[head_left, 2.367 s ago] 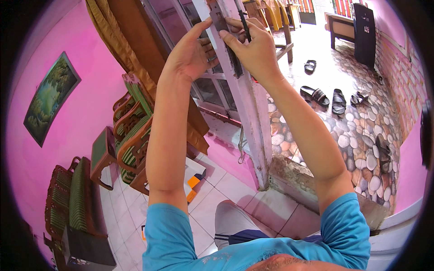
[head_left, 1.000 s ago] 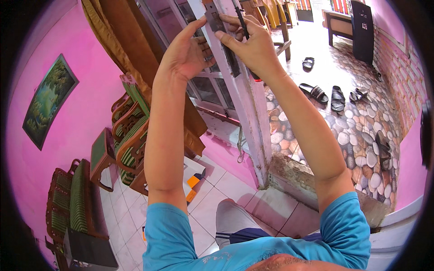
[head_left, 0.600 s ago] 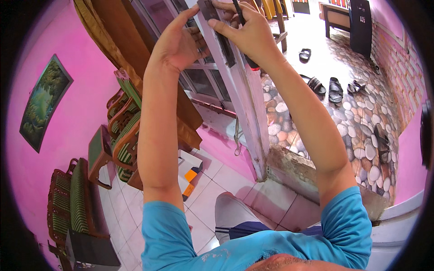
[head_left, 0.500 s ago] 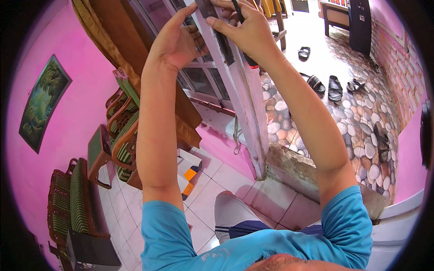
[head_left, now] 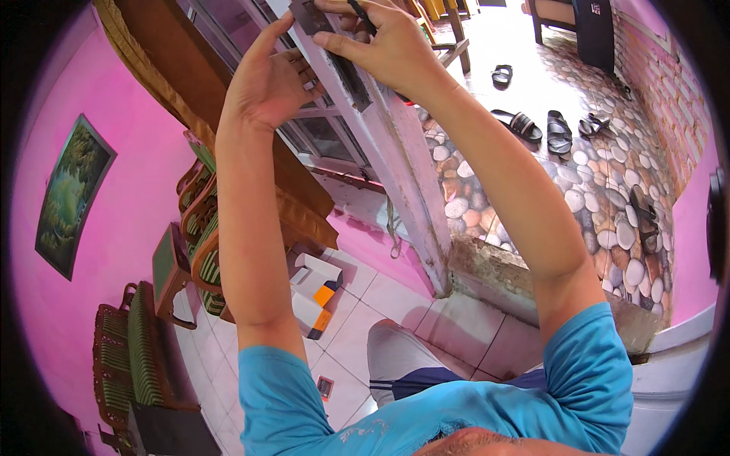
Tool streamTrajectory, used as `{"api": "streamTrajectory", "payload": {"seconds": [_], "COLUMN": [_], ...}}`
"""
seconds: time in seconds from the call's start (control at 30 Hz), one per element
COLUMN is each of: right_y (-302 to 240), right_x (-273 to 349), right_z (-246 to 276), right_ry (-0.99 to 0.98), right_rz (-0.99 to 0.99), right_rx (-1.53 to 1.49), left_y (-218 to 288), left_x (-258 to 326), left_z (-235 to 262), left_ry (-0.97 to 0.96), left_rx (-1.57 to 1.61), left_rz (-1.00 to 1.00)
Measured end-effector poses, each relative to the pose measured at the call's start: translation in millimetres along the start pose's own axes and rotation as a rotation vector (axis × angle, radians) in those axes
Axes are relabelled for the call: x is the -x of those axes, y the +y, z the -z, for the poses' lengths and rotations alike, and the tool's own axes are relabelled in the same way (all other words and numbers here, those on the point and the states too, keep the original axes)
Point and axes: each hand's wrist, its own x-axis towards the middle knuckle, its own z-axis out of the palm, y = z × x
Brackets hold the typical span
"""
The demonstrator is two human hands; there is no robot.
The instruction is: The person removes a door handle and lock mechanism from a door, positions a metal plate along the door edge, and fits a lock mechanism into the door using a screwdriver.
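Observation:
Both hands are raised at a pale, worn door-frame post [head_left: 395, 152]. A long dark metal plate [head_left: 351, 82], like a lock's strike plate, lies along the post's edge. My right hand [head_left: 391, 53] presses its thumb on the plate, fingers bent at the plate's upper part. A slim black tool [head_left: 362, 15] with a red end [head_left: 405, 99] is also tucked in this hand; its kind is mostly hidden. My left hand [head_left: 266, 87] is open beside the post, thumb up near the plate's upper edge, other fingers partly behind the post.
An opened white and orange box [head_left: 315, 296] and a small red-edged item [head_left: 325, 388] lie on the tiled floor. Beyond the raised sill [head_left: 487, 266], several sandals [head_left: 559, 133] sit on pebble-patterned flooring. A window [head_left: 327, 137], curtain [head_left: 163, 68] and striped chairs [head_left: 201, 228] stand left.
My view has shifted slightly, so the hands and post appear farther left. Both hands keep their places at the plate, and the small red-edged item shows more fully.

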Motion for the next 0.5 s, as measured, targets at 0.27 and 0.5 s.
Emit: {"api": "streamTrajectory", "payload": {"seconds": [0.27, 0.5], "right_y": [11.2, 18.7], "right_x": [0.3, 0.6], "right_z": [-0.3, -3.7], "right_ry": [0.008, 0.052], "right_rz": [0.067, 0.121], "right_rx": [-0.036, -0.024], "left_y": [-8.1, -85.0], "left_x": [1.2, 19.5], "left_z": [-3.6, -7.0], "left_ry": [-0.02, 0.169], "left_rx": [-0.008, -0.219], "left_rz": [-0.041, -0.509]}}
